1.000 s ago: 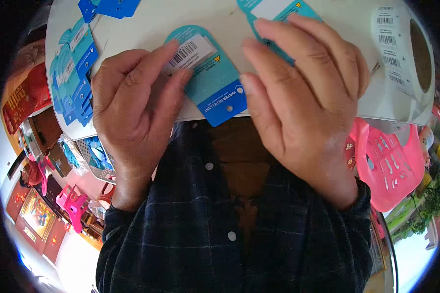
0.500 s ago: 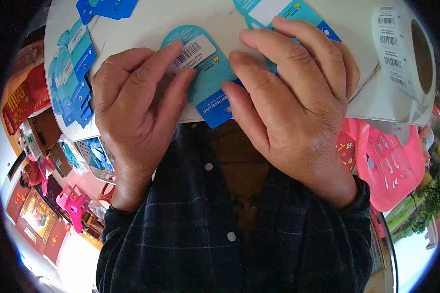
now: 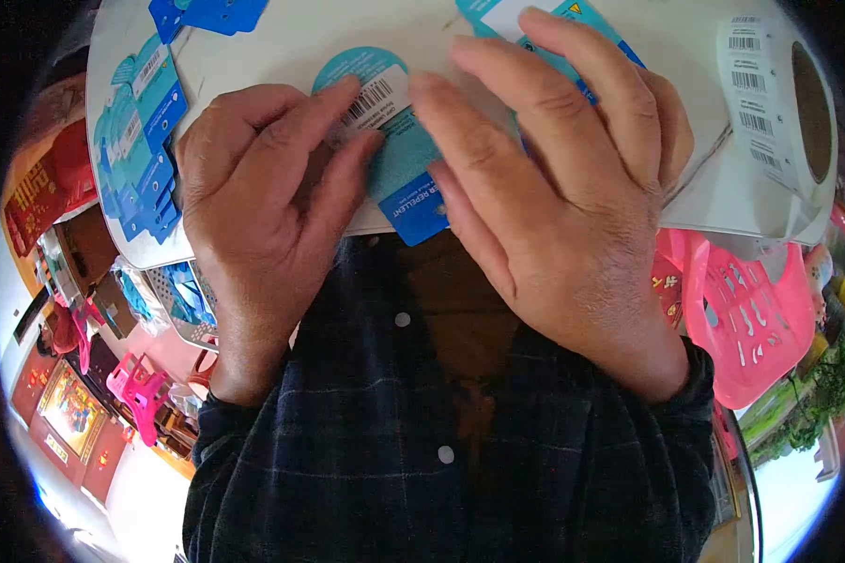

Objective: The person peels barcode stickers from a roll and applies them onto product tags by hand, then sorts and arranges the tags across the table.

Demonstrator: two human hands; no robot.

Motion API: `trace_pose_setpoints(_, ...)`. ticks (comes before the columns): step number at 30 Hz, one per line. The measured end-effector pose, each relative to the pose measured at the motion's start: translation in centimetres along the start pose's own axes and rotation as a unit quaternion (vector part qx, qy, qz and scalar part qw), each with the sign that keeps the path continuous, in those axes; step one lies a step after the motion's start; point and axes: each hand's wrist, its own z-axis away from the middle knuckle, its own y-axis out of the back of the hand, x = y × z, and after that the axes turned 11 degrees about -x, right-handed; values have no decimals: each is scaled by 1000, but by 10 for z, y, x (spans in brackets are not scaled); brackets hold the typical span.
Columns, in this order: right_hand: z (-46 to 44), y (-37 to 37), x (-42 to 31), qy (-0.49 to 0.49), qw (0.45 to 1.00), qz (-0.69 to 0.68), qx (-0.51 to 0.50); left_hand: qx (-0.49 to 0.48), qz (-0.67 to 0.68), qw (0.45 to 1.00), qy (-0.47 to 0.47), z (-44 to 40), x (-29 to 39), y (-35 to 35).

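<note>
A blue and teal card [image 3: 408,192] with a rounded top lies flat on the table in front of me. A white barcode label [image 3: 382,98] is on its upper part. My left hand [image 3: 258,174] is at the card's left side, its index fingertip and thumb apart and touching the label and card; its other fingers are mostly hidden. My right hand [image 3: 563,169] reaches over from the right with fingers spread, its index fingertip at the label's right end and its thumb over the card's right edge. Beyond these fingers lies another teal card [image 3: 580,11], partly covered by them.
Overlapping blue cards [image 3: 145,141] are piled on the table's left, with further blue cards [image 3: 221,13] at the far edge. A roll of barcode labels [image 3: 756,103] stands on the right of the white table [image 3: 282,42]. A pink plastic chair [image 3: 746,310] is below right.
My right index finger has moved left and up onto the right end of the barcode label. My right hand's other fingers have shifted slightly up. My left hand has barely moved.
</note>
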Motion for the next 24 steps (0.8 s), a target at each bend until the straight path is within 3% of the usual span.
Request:
trace_pose_setpoints(10, -6, -5, -2, 35, 999, 10, 10, -34, -15, 999, 5, 0, -4, 8)
trace_pose_setpoints(20, -3, -9, -6, 14, 1000, 16, -5, 34, -5, 999, 11, 21, -20, 12)
trace_pose_setpoints(24, -1, -4, -10, 4, 1000, 13, -21, 40, 0, 994, -97, 20, -4, 2)
